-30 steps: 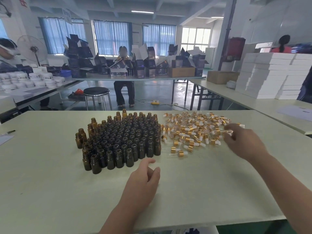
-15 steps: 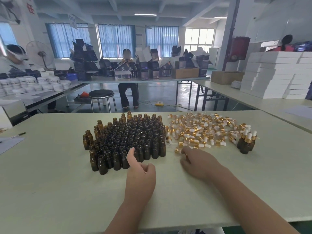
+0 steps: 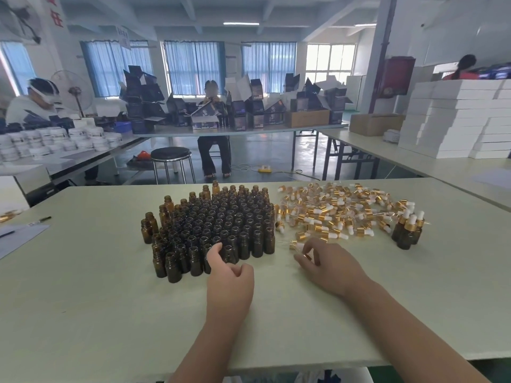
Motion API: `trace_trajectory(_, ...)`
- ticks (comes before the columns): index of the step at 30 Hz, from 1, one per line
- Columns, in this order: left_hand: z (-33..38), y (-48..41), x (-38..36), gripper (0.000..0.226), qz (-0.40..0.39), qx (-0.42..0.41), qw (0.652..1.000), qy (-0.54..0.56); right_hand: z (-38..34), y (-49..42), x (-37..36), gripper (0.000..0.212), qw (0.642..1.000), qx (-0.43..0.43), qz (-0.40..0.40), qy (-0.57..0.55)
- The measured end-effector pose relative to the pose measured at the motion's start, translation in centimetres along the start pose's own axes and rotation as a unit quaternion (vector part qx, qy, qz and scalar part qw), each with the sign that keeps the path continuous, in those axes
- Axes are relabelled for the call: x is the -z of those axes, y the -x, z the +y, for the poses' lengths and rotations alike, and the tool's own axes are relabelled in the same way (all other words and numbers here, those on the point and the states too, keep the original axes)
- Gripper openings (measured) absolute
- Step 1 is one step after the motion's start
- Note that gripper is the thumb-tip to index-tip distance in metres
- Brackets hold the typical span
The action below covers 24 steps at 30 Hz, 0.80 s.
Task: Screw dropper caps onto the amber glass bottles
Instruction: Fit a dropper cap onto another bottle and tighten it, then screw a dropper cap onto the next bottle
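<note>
Head view: we are pinching a dropper cap (image 3: pixel 297 246) with our right hand (image 3: pixel 329 265) at the 6 o'clock edge of the loose cap pile (image 3: pixel 340 211), which is lying on the table (image 3: pixel 83 299) at 3 o'clock from the open bottles (image 3: pixel 221 225). Our left hand (image 3: pixel 231 277) is resting at 6 o'clock of that cluster, thumb raised by the front row, fingers loosely curled and holding nothing. A few capped bottles (image 3: pixel 409 230) are standing at 3 o'clock of the pile.

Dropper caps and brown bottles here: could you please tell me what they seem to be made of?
Dropper caps: shiny gold collars, probably metal or metallised plastic; matte white bulbs look like rubber. Bottles: translucent amber with glossy highlights, likely glass.
</note>
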State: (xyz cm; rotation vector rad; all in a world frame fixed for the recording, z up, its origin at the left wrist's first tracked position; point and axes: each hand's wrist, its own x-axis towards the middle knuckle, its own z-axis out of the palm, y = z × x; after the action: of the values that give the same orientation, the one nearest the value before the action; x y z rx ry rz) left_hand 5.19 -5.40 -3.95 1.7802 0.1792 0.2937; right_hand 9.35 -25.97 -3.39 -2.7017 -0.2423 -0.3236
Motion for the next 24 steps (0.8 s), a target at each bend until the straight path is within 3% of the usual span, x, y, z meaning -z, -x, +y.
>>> trace_trajectory(4, -0.08, -0.12, 0.00, 0.074, -0.005, 0.015, 1.000, 0.001, 0.13, -0.01, -0.03, 0.025, 1.000, -0.011, 0.020, -0.018)
trace_trajectory(10, 0.05, 0.00, 0.18, 0.055, 0.003, 0.015, 1.000, -0.006, 0.08, 0.23, 0.06, 0.023, 0.998, 0.016, 0.044, -0.047)
trace_trajectory(21, 0.14, -0.15, -0.01, 0.063, -0.001, 0.019, 0.998, -0.067, -0.19, 0.38, 0.03, 0.025, 0.984, 0.085, 0.068, -0.142)
trace_trajectory(24, 0.23, -0.12, -0.11, 0.045, 0.005, 0.013, 0.997, -0.076, -0.56, 0.62, -0.02, 0.032, 0.980, 0.067, 0.074, -0.175)
